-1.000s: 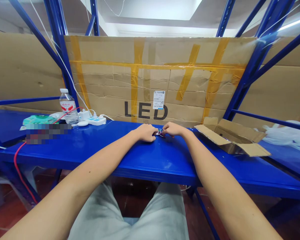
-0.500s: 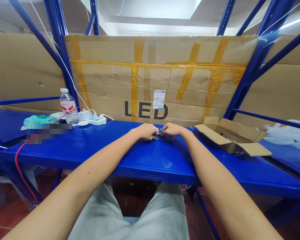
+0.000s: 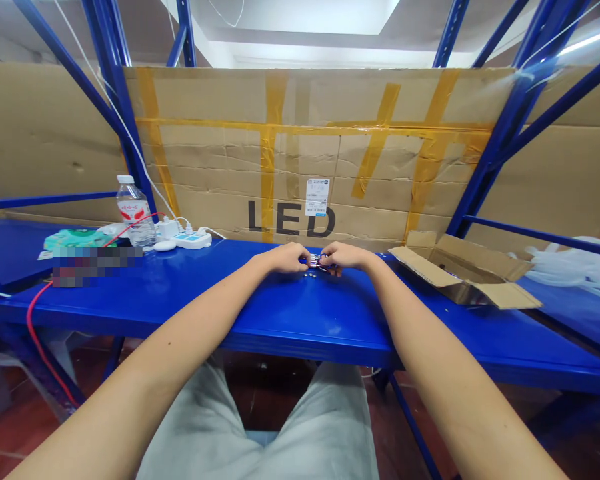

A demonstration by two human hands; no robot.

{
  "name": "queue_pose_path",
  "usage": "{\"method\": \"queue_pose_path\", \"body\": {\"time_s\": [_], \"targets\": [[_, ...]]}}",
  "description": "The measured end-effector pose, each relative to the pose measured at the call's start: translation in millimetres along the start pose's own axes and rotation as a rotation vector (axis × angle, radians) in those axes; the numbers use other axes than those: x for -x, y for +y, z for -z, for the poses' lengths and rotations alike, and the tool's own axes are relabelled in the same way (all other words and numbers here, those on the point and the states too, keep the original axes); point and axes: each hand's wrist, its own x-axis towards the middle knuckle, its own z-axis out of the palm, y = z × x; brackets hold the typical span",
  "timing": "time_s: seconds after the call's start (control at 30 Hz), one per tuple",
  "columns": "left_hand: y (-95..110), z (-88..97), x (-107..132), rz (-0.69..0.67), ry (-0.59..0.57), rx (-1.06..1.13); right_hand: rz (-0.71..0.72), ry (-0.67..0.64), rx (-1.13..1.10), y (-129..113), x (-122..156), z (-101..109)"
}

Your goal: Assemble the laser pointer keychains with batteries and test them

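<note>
Both my hands meet at the far middle of a blue metal shelf (image 3: 300, 320). My left hand (image 3: 283, 258) and my right hand (image 3: 349, 257) have their fingers curled and pinched together on a small shiny multicoloured part (image 3: 319, 261) held between them. What the part is I cannot make out. A couple of tiny silvery bits (image 3: 307, 273) lie on the shelf just below it.
A taped cardboard sheet marked LED (image 3: 300, 167) stands behind. An open cardboard box (image 3: 465, 270) lies right. At left are a water bottle (image 3: 133, 211), a white power strip (image 3: 187, 239), a green pack (image 3: 77, 239) and a red cable (image 3: 35, 320). Blue rack posts flank both sides.
Both hands have lifted slightly and moved a little away from me with the small part. The tiny silvery bits now show on the shelf beneath them.
</note>
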Motion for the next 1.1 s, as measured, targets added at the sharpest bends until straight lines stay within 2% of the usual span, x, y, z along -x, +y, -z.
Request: {"method": "queue_pose_path", "body": {"time_s": [0.13, 0.27, 0.63, 1.1], "targets": [[-1, -1.8, -2, -0.019, -0.07, 0.051, 0.033, -0.069, -0.078, 0, 2, 0], [0, -4.1, -2, -0.043, -0.073, 0.095, 0.009, -0.182, -0.083, 5, 0, 1], [9, -7.5, -1, -0.042, -0.067, 0.076, -0.009, -0.15, 0.047, 11, -4, 2], [8, -6.6, -2, -0.011, -0.107, 0.144, -0.03, -0.188, 0.019, 6, -1, 2]]}}
